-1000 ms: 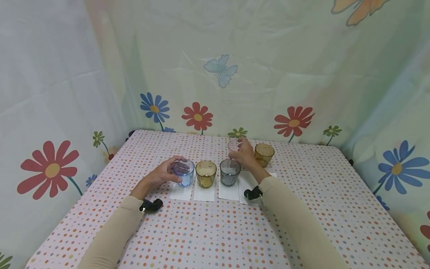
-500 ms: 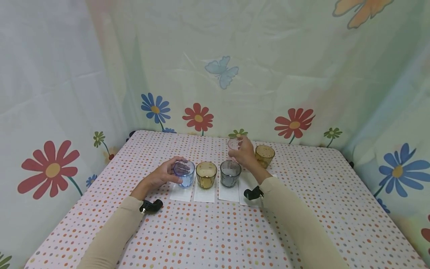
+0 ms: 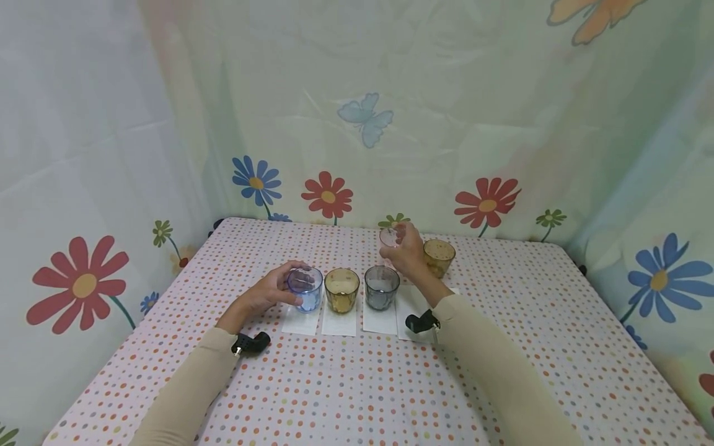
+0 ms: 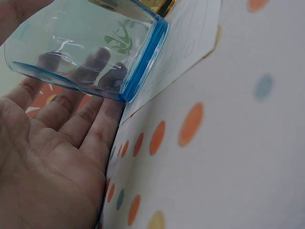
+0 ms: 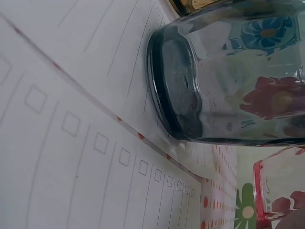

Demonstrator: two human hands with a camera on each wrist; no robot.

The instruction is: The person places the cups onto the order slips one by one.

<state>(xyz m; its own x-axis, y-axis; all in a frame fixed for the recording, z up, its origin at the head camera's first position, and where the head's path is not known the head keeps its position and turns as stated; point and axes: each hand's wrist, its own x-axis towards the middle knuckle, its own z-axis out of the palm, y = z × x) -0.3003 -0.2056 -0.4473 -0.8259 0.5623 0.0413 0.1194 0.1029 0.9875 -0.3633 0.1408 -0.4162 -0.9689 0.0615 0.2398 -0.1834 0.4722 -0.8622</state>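
Fingers of the left hand (image 3: 274,288) and right hand (image 3: 407,253) each holding a glass

Left side: the fingers are curving round the blue glass (image 3: 305,294), set about as wide as its body. The thumb is resting on the near side, and the other fingers are reaching behind, showing through the clear wall in the left wrist view. This glass is standing upright on a white paper slip (image 3: 301,323), at the left end of a row.

Right side: the thumb and fingers are gripping the pink glass (image 3: 388,237), behind the row; the hand is covering much of it, so the exact finger contact is hard to tell. In the right wrist view its red base is showing against the flowered curtain (image 3: 474,111), seemingly raised off the table (image 3: 312,396); the head view is not settling that point.

Surroundings: next to the blue glass, the middle amber glass (image 3: 342,290) and then the grey glass (image 3: 382,288) are standing upright on slips of their own. A fourth slip (image 3: 411,303) is lying to the right of the grey glass, partly under the right forearm. Another amber glass (image 3: 439,257) is standing just right of the right hand, partly hidden by the wrist. Beige sleeves (image 3: 192,384) are covering both forearms.
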